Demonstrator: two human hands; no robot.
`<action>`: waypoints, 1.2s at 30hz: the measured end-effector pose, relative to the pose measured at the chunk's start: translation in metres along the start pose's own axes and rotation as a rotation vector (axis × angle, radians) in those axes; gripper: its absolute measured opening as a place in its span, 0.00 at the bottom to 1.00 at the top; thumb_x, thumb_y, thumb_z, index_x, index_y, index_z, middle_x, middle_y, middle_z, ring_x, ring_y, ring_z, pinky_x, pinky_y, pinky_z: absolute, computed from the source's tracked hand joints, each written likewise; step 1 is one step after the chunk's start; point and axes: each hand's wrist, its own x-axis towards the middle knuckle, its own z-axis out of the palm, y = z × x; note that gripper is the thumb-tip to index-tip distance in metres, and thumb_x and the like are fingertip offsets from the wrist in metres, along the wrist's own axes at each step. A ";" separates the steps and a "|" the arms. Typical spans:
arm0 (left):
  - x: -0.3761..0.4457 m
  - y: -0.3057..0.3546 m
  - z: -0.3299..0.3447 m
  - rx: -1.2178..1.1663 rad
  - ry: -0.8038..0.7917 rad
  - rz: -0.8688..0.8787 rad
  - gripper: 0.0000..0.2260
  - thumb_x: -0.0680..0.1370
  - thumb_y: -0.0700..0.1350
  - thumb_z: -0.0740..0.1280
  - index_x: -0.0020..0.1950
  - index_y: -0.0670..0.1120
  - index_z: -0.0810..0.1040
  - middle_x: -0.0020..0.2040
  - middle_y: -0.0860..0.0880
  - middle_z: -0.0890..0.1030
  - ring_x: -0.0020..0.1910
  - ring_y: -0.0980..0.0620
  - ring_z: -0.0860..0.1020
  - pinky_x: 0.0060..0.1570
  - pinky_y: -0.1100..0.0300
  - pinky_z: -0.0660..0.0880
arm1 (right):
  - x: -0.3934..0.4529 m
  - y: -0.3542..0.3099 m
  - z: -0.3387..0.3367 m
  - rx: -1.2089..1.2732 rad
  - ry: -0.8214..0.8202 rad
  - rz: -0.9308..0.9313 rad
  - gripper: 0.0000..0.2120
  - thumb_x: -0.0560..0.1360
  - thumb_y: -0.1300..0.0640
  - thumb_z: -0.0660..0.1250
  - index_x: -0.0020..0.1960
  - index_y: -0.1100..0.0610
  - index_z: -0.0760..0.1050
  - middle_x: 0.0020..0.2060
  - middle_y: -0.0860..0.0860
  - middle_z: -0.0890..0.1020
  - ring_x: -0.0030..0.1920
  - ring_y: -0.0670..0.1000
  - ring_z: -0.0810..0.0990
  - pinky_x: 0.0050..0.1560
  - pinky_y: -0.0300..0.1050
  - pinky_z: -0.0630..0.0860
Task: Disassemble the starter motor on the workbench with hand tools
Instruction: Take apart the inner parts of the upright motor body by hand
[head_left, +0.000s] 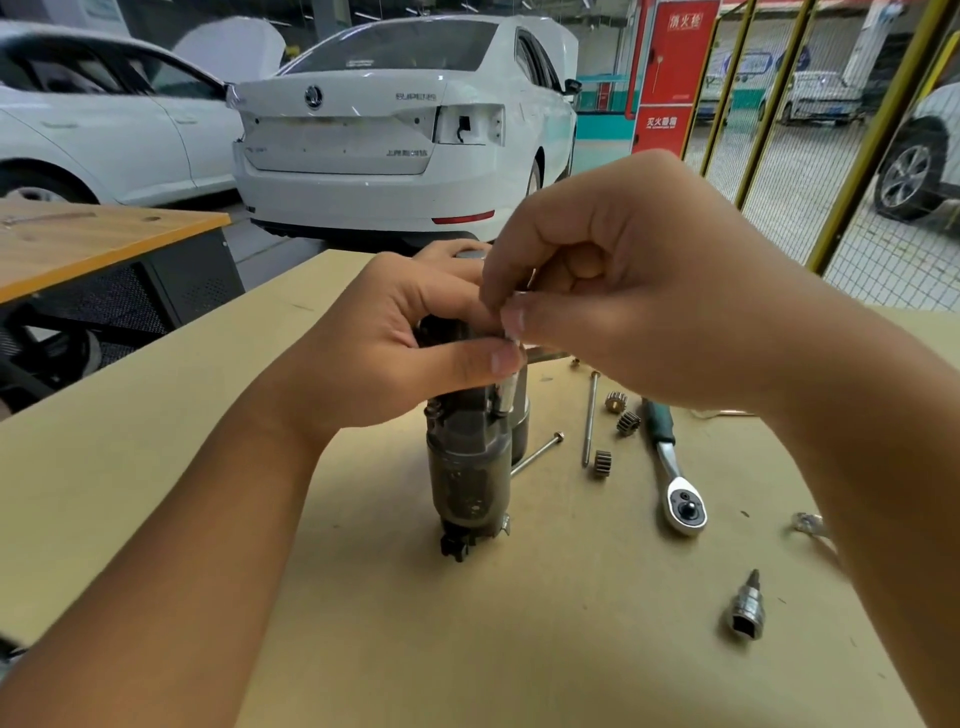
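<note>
Fingers: left hand (395, 343) grips starter motor (470, 462) | right hand (613, 306) pinches socket (506, 397)

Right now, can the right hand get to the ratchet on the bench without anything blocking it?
Probably yes. The ratchet lies flat on the workbench, just below the right hand, with nothing over it. But that hand is pinching a small metal part on top of the starter motor and would need to release first.

Below the fingers (498, 358) a dull grey-brown starter motor (467, 467); right of them, a green-handled chrome ratchet (670, 467) on the tan workbench (156, 467).
</note>
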 end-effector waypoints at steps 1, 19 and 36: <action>0.000 -0.001 0.000 0.002 0.011 -0.003 0.11 0.76 0.45 0.72 0.51 0.37 0.86 0.51 0.44 0.85 0.58 0.45 0.78 0.62 0.46 0.72 | 0.000 0.000 0.001 0.018 0.007 0.003 0.03 0.73 0.58 0.76 0.46 0.52 0.85 0.36 0.43 0.84 0.36 0.41 0.83 0.37 0.37 0.79; -0.001 -0.004 -0.001 -0.018 -0.024 -0.031 0.10 0.77 0.46 0.71 0.53 0.41 0.86 0.50 0.48 0.84 0.55 0.45 0.78 0.54 0.51 0.74 | 0.000 0.002 0.006 0.010 0.034 -0.009 0.09 0.76 0.61 0.73 0.51 0.49 0.84 0.40 0.45 0.84 0.39 0.47 0.84 0.41 0.47 0.81; 0.001 0.003 0.004 0.000 0.009 0.002 0.05 0.74 0.46 0.76 0.48 0.48 0.85 0.48 0.56 0.83 0.54 0.52 0.80 0.57 0.54 0.72 | 0.002 0.002 0.009 -0.005 0.120 -0.031 0.06 0.72 0.53 0.78 0.44 0.55 0.85 0.35 0.44 0.84 0.33 0.44 0.81 0.33 0.39 0.78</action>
